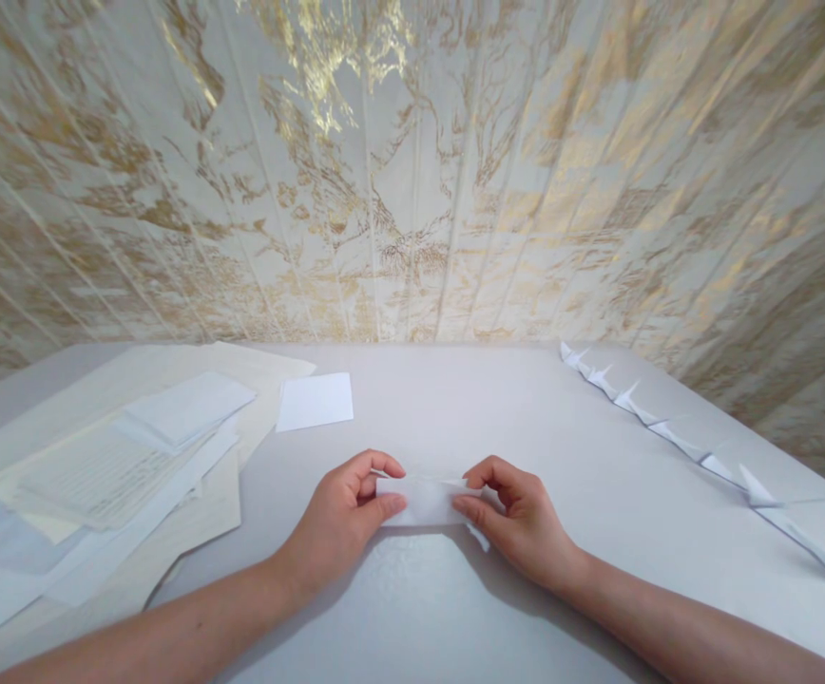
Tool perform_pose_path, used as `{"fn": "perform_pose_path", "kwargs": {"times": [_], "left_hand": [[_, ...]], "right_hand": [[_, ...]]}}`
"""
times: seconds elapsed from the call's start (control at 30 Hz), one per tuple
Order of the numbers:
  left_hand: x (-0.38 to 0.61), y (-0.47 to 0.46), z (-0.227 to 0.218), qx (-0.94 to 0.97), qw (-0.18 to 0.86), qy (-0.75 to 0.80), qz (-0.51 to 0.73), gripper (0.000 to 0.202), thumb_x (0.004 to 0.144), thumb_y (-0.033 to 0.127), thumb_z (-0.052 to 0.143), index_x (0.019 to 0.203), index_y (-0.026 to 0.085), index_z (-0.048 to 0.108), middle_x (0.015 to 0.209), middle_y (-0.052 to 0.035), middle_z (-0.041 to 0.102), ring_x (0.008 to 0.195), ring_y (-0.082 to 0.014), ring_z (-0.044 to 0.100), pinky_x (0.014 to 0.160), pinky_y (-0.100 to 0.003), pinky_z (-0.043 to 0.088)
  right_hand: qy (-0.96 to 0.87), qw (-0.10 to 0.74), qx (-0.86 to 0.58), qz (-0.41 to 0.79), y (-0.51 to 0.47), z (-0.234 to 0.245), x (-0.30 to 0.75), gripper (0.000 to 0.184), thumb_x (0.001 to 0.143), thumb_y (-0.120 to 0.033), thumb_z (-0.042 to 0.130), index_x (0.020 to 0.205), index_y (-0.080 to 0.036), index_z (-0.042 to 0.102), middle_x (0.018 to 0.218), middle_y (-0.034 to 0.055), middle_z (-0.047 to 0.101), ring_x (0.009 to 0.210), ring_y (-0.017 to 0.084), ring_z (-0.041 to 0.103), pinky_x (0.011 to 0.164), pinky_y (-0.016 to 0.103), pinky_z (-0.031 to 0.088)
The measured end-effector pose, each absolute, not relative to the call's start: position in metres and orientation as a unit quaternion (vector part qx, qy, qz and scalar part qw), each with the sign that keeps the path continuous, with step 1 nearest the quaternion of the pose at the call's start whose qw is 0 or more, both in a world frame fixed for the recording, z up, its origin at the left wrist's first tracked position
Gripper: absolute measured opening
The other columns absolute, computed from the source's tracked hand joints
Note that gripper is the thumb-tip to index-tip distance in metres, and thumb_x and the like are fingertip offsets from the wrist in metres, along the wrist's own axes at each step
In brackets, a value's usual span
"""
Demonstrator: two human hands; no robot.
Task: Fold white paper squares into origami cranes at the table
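Between my two hands is a folded piece of white paper (428, 503), a narrow strip lying crosswise just above the table. My left hand (345, 499) pinches its left end, thumb in front and fingers behind. At the right end, my right hand (516, 513) grips it the same way, thumb on the near face and index finger over the top edge. A small white paper tip shows below the right hand. Beyond the left hand, a white square sheet (315, 401) lies flat on the table.
Loose and printed papers (120, 465) overlap on large cream sheets (220, 503) at the left. A row of several folded paper figures with pointed tips (758, 489) runs along the right edge of the white table (455, 399). Behind stands a gold-patterned curtain (412, 190).
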State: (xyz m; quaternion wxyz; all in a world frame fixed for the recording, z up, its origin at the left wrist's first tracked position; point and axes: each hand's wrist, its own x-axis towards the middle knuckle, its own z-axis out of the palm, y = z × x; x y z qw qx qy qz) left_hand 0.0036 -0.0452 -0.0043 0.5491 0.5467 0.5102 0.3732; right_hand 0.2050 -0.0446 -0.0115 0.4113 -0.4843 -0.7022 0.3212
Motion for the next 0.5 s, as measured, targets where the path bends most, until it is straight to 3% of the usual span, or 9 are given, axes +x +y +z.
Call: {"fn": "perform_pose_path", "kwargs": {"times": [0.17,0.4,0.5], "left_hand": [[0.0041,-0.0457,-0.0020,0.545,0.534,0.527,0.375,0.021,0.067,0.030,0.058,0.082,0.018,0.050,0.044,0.0110,0.034,0.040,-0.0061,0.032,0.042,-0.018,0.020],[0.0037,-0.0460,-0.0018,0.540,0.529,0.534,0.379,0.022,0.066,0.030,0.058,0.082,0.018,0.050,0.045,0.0097,0.040,0.041,-0.0072,0.037,0.043,-0.018,0.023],[0.0035,-0.0462,-0.0029,0.533,0.529,0.537,0.384,0.022,0.066,0.031,0.059,0.081,0.018,0.051,0.045,0.0093,0.041,0.041,-0.0074,0.038,0.043,-0.019,0.023]], "right_hand": [[-0.679,0.424,-0.477,0.363,-0.0419,-0.0167,0.2057,0.015,0.073,-0.029,0.059,0.070,-0.018,0.049,0.063,-0.0010,0.053,0.058,0.011,0.048,0.053,0.022,0.040],[-0.670,0.473,-0.441,0.364,-0.0413,-0.0187,0.2047,0.023,0.073,-0.024,0.059,0.091,-0.020,0.046,0.072,-0.0006,0.054,0.064,0.012,0.052,0.058,0.023,0.044],[-0.694,0.466,-0.439,0.328,-0.0428,-0.0169,0.2054,0.014,0.075,-0.023,0.057,0.086,-0.020,0.049,0.071,-0.0001,0.054,0.065,0.012,0.052,0.061,0.024,0.044]]}}
